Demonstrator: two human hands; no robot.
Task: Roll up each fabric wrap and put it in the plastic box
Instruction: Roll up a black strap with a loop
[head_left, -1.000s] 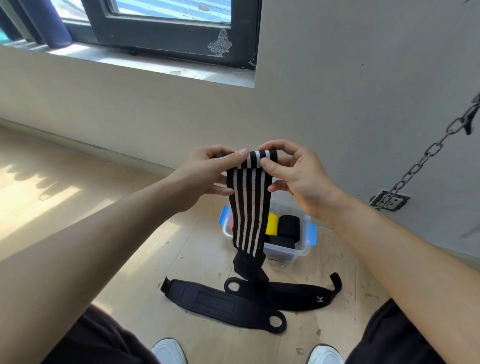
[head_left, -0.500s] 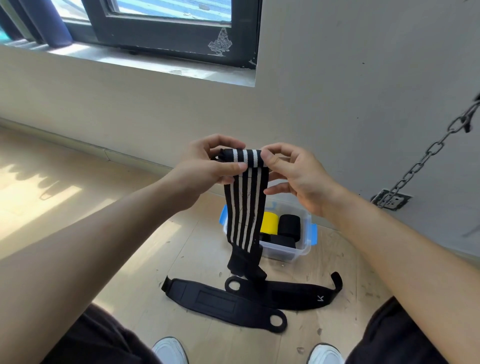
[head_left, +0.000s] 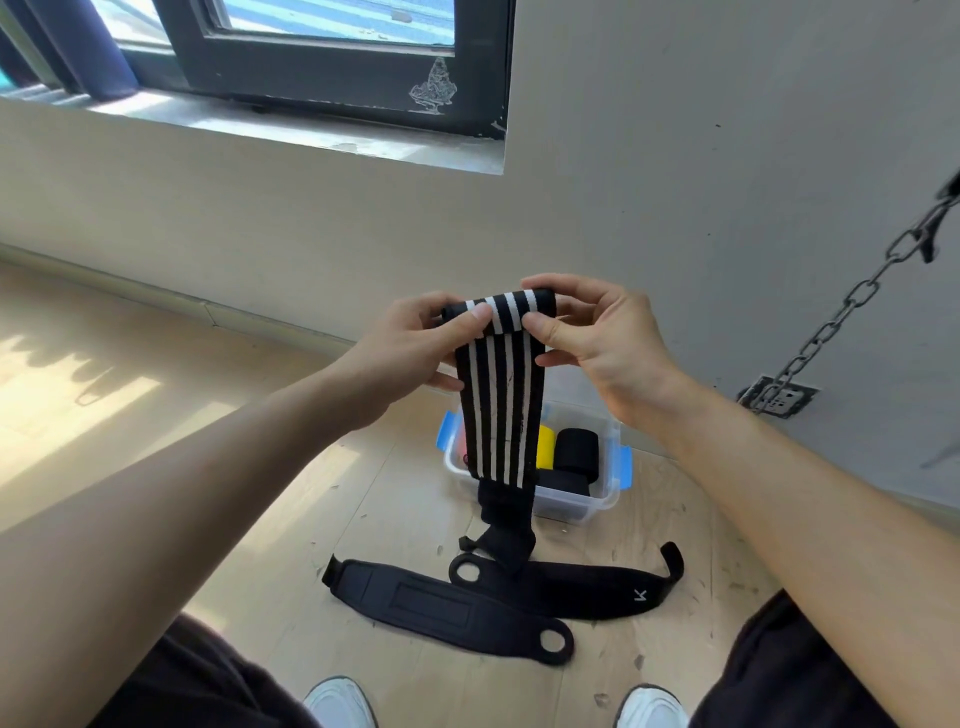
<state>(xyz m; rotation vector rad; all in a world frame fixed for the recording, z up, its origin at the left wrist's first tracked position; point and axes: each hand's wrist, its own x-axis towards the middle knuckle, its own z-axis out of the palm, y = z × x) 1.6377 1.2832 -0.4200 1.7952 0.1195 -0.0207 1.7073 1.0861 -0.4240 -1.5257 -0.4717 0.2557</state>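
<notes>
Light wood floor (head_left: 260, 493) here, with a clear plastic box (head_left: 576, 501) with blue clips sitting on it close to the wall. In the box there's a yellow roll (head_left: 546, 447) and black rolls (head_left: 577, 449) right beside it. There's something pinkish at the box's left end too, but it's mostly covered, so I can't say what it is. Nearer the white shoes (head_left: 340, 704), two flat black wraps (head_left: 431, 605) lie on the floor, overlapping in the middle, each with a loop hole at one end. A metal chain (head_left: 852, 306) hangs down on the right by a wall socket (head_left: 779, 397), and a dark-framed window (head_left: 322, 52) is up top left.

The thing in the way is the striped wrap (head_left: 501, 405) itself. It dangles straight down in front of the box's left half, and its black tail end reaches down over the wraps on the floor.

That striped wrap is up in the air, well above the box. Its top end is rolled into a small tube, and both hands are on that tube. The left hand (head_left: 410, 353) pinches the left end, thumb in front and fingers curled behind. The right hand (head_left: 597, 338) pinches the right end the same way, with its thumb on the front of the stripes.
</notes>
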